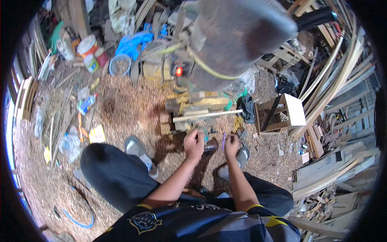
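My left hand (194,144) is closed in a loose fist in front of a low wooden block bench (164,127). Whatever its fingers hold is hidden, though a small greenish piece (206,133) shows just beyond them. My right hand (231,145) pinches a thin purple stick (223,141), held upright and shaped like a pen. Just past both hands, a long pale wood strip (209,115) lies across the bench, one end sticking out to the right. Between my hands and slightly lower is a dark rounded object (209,149), too blurred to name.
A large rusty metal body (242,36) looms at the top. An open wooden box frame (296,109) stands right, beside long curved wood strips (342,68). Left are a plastic bucket (120,65), paint cans (88,45) and a bottle (86,105). Wood shavings cover the floor.
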Available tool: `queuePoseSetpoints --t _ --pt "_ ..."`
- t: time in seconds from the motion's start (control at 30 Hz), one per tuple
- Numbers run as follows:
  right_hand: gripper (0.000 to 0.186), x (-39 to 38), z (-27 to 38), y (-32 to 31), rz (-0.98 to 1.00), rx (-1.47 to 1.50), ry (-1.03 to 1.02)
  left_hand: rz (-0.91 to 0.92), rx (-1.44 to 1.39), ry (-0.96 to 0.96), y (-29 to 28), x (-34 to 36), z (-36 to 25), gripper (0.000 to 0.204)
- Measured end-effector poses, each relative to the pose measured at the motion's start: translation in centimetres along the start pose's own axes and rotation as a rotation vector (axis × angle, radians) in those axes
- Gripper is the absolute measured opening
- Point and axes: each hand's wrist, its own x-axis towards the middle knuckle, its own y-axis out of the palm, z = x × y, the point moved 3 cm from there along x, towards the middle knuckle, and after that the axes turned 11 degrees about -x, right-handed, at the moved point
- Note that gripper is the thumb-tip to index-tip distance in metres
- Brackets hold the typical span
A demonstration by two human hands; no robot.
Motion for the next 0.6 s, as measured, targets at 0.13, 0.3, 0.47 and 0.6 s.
queuePoseSetpoints --t 0.13,0.3,0.47,0.6 --pt "0.013 11.8 12.0 -6.0 -0.16 0.331 -0.111 -0.001 -0.013 0.021 0.1 -0.1 1.1 0.024" --pt "0.026 17.0 38.8 -16.0 -0.106 0.701 -0.536 -0.001 0.06 0.011 -0.3 -0.2 1.6 0.025" --pt "0.029 19.9 55.5 -24.0 -0.283 0.836 -0.863 0.029 -0.034 0.005 -0.3 -0.5 3.5 0.028" --pt "0.03 19.7 60.8 -25.3 0.326 1.15 -0.68 0.047 0.032 0.024 -0.7 -0.6 2.8 0.03"
